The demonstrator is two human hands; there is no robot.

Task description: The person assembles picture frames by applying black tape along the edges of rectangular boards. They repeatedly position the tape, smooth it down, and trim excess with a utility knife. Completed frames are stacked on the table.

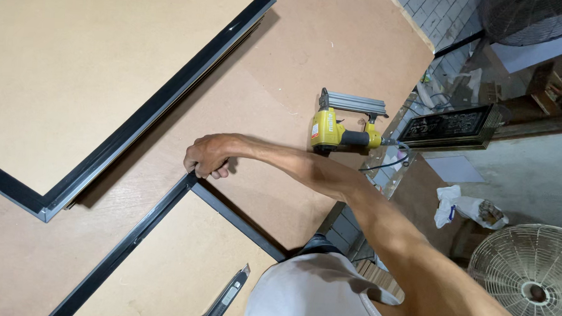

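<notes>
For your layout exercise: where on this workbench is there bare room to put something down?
Bare brown board lies between the large black picture frame, the yellow nail gun and the hand. It is crowded at the near black frame, where a grey utility knife lies.

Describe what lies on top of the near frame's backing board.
A utility knife lies on the board. The right hand grips the frame's corner; the person's body hides the board's lower right.

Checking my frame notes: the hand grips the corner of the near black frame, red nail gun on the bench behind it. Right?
Not quite: the head view shows the nail gun is yellow, not red. The rest holds: the hand grips the corner of the near black frame on the bench.
</notes>
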